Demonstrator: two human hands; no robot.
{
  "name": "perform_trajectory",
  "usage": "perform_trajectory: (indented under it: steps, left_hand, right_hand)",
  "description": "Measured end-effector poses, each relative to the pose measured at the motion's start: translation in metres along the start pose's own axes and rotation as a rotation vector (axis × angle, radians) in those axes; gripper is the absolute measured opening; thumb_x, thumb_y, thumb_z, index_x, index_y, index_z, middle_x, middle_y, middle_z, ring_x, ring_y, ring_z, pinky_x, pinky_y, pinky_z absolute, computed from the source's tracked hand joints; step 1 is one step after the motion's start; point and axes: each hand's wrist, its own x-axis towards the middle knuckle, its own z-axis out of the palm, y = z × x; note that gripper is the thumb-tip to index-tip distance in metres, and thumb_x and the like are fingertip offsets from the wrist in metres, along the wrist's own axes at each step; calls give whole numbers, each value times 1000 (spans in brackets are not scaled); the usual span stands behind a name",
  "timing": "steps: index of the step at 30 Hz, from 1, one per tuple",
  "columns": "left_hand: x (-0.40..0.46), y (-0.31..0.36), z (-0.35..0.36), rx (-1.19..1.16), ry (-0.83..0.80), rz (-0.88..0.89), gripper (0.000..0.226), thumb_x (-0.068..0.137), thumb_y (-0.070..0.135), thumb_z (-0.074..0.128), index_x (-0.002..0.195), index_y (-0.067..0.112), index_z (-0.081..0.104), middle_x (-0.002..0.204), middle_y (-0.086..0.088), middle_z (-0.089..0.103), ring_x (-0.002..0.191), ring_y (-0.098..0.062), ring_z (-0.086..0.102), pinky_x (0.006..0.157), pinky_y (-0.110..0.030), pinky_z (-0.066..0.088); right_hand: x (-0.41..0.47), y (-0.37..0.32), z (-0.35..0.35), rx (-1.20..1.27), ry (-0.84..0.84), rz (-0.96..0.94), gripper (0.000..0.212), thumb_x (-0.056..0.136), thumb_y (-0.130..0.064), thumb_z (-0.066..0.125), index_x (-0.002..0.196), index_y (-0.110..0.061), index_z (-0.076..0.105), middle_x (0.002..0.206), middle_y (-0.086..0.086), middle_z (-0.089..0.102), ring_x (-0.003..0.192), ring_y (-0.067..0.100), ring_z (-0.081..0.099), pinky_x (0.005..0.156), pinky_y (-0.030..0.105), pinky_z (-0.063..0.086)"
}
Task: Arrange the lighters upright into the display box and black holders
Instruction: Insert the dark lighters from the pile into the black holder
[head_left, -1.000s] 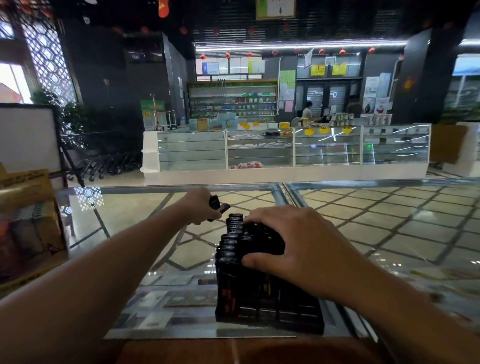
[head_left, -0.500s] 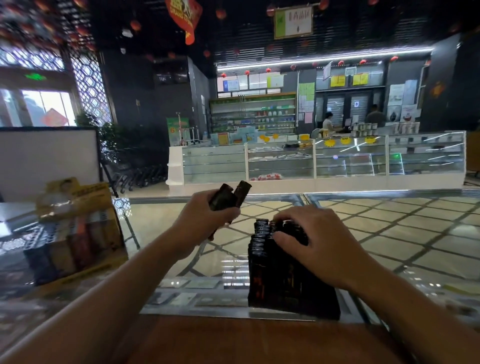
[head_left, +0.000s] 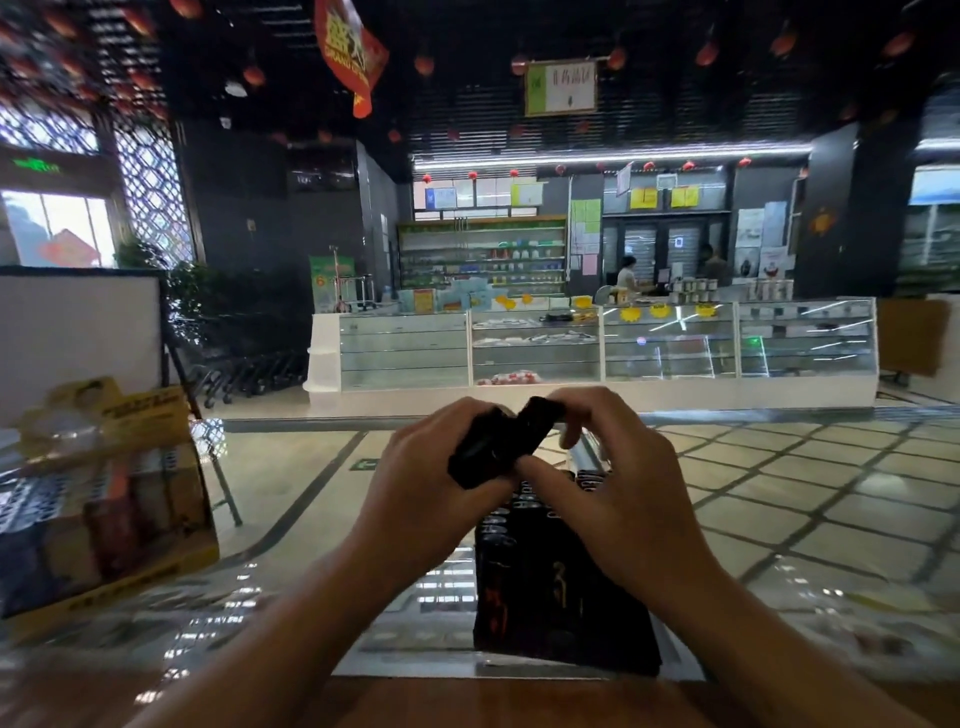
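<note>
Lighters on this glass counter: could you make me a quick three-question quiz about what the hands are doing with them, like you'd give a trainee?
1. True or false: the left hand is empty.
2. What lies directly below the raised hands? A) the black holder full of upright lighters B) the yellow display box C) a shopping trolley
3. Fill in: the right hand pinches the top of a dark ______ held above the glass counter.

Key
1. False: it grips a bunch of dark lighters.
2. A; the yellow display box stands off to the left.
3. Lighter.
</note>
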Motion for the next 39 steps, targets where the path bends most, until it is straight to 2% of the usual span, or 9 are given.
perform_trajectory:
  steps: [6, 9, 12, 14, 16, 23, 28, 34, 39]
  left_hand:
    - [-7, 5, -3, -181, -17, -12, 31, 73, 39, 83, 94, 31, 61, 86, 11, 67, 72, -6, 63, 62, -13, 45]
    - [-7, 5, 0, -325, 26, -131, 28, 76, 18, 82, 98, 19, 65, 88, 9, 72, 79, -9, 67, 72, -16, 52]
    - [-14, -6, 7, -348, 91, -248, 27, 80, 10, 79, 98, 24, 64, 85, 11, 71, 75, -4, 66, 67, -14, 51]
    - [-20, -10, 4, -302, 110, -287, 25, 80, 15, 78, 96, 28, 64, 83, 12, 70, 66, 0, 61, 56, -17, 50]
    - [-21, -14, -1, -256, 118, -320, 21, 79, 18, 79, 92, 27, 64, 81, 10, 69, 59, 0, 57, 51, -18, 49]
    - [-16, -38, 7, -141, -82, -447, 18, 81, 25, 80, 92, 23, 67, 70, 7, 65, 48, 2, 52, 50, -19, 39]
    - [-29, -43, 13, -118, -201, -447, 30, 74, 36, 78, 88, 12, 66, 78, -14, 64, 59, -24, 57, 55, -44, 46]
    - [-31, -42, 15, -145, -315, -479, 13, 83, 11, 72, 83, 6, 61, 59, -5, 56, 38, -4, 47, 37, -20, 37]
    - [-34, -45, 18, -139, -353, -494, 11, 85, 11, 74, 85, 12, 63, 64, -2, 60, 52, -11, 54, 50, -29, 43]
  right_hand:
    - [3, -6, 0, 140, -16, 53, 16, 87, -35, 68, 98, -32, 57, 84, -29, 57, 73, -1, 55, 64, 9, 38]
    - [2, -2, -11, 320, 47, 207, 19, 90, -16, 71, 100, -29, 60, 88, -17, 70, 81, 3, 67, 70, 15, 47]
    - [-4, 5, -21, 392, 77, 328, 30, 90, -13, 69, 110, -31, 55, 86, -1, 75, 79, 19, 70, 66, 28, 51]
    - [-7, 5, -24, 366, 75, 354, 26, 89, -13, 70, 105, -30, 57, 83, -3, 76, 75, 19, 69, 63, 32, 49]
    - [-4, 6, -25, 364, 71, 356, 22, 88, -13, 71, 100, -27, 59, 80, -6, 75, 68, 8, 66, 59, 24, 45]
    - [3, 14, -27, 235, -57, 312, 19, 84, -15, 77, 94, -24, 64, 84, -16, 70, 72, 1, 60, 65, 12, 44]
    - [-2, 14, -49, 277, -8, 336, 22, 86, -9, 74, 94, -28, 65, 90, -6, 72, 85, 18, 66, 81, 44, 56]
    - [-31, 26, -69, 85, -103, 352, 20, 87, -12, 72, 93, -28, 61, 84, -8, 67, 77, 15, 62, 72, 43, 51]
    - [-42, 25, -65, -45, -184, 301, 19, 86, -23, 74, 92, -34, 60, 84, -15, 63, 75, 11, 59, 66, 28, 50]
